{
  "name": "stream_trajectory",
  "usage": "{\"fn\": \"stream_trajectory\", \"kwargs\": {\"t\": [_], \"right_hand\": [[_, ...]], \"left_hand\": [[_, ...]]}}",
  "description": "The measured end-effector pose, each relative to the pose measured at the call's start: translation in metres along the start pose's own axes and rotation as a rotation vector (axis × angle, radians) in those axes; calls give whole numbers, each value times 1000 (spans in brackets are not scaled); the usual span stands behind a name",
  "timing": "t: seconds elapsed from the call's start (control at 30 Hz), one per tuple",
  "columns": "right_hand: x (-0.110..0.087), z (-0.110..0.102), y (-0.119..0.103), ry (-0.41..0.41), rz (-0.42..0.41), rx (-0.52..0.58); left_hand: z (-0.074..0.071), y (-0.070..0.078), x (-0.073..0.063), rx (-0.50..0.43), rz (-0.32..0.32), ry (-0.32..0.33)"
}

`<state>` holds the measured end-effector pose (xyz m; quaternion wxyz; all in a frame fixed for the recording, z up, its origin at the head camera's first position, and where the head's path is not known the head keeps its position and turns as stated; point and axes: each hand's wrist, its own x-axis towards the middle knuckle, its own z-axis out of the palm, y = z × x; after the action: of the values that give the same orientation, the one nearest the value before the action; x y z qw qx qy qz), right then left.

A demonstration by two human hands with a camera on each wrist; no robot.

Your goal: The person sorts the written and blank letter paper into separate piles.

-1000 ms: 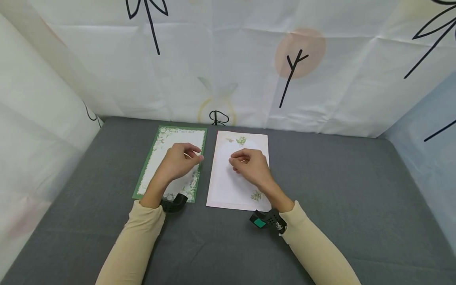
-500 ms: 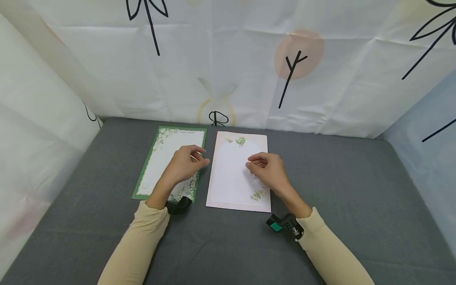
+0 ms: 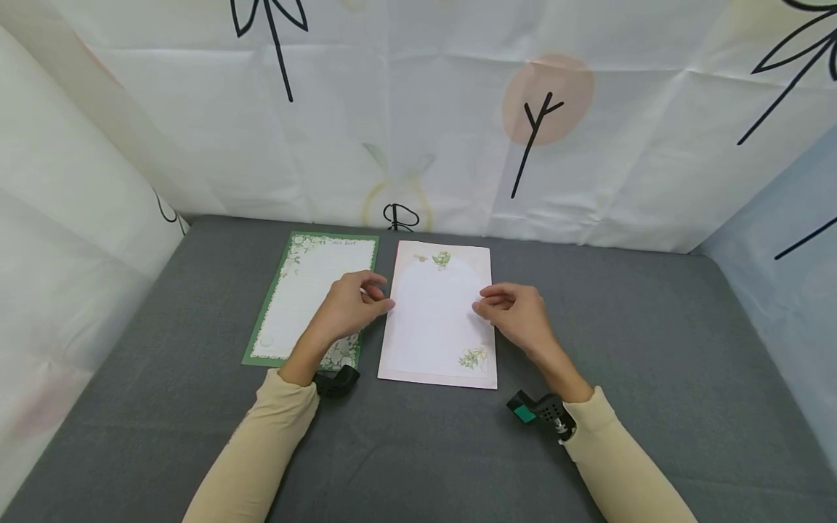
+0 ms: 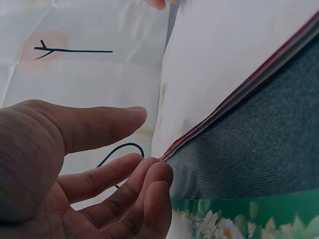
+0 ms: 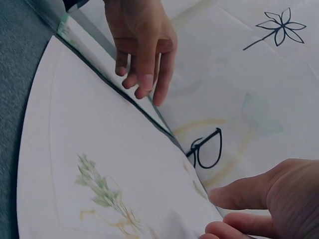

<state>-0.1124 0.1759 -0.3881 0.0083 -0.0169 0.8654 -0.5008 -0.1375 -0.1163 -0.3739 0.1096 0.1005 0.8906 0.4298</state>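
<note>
A stack of pale pink writing paper point(image 3: 431, 327), printed with small green sprigs, lies on the grey cloth. My left hand point(image 3: 349, 309) is at its left edge; in the left wrist view the thumb stands apart from the fingers, and the fingertips point(image 4: 159, 172) come right up to the layered dark pink edge. At the right edge is my right hand point(image 3: 519, 312), its thumb tip overlapping the margin and its fingers loosely bent. Under the left forearm lies a green-bordered sheet point(image 3: 304, 290) with white flowers, partly covered by the hand and wrist.
Grey cloth point(image 3: 628, 349) covers the table. A white printed curtain point(image 3: 445, 167) hangs along its back edge, with more fabric at both sides. Each wrist wears a black camera mount, one of them point(image 3: 539, 410) with a green patch.
My right hand has moved right, from above the pink paper to its right edge. The left hand has shifted right and slightly nearer, off the green-bordered sheet's middle. Both papers stay put.
</note>
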Motion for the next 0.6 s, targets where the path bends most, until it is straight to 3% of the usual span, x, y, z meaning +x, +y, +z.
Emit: {"fn": "stream_trajectory", "kwargs": {"t": [0.6], "right_hand": [[7, -16, 11, -26, 89, -137]], "left_hand": [[9, -2, 3, 8, -10, -24]]}}
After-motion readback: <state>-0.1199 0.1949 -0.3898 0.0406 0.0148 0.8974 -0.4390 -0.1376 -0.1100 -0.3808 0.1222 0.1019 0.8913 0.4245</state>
